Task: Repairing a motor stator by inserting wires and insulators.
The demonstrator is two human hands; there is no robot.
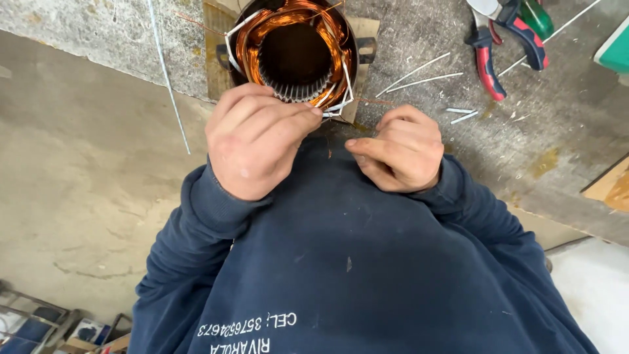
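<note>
Here the left hand (255,141) pinches wire at the stator (295,49) rim, six o'clock; right hand (400,151) is clenched, its contents unclear; pliers (498,46) at two o'clock.

Left hand (252,141): raised, back to camera, fingers curled, fingertips pinched together; right hand (400,149): loosely fisted, index extended leftward; both forearms in dark blue sleeves.

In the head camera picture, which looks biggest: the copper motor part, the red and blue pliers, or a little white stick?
1. Motor stator with copper windings
2. Red and blue pliers
3. Short white stick

All lie on the same bench, so the order is sure.
</note>
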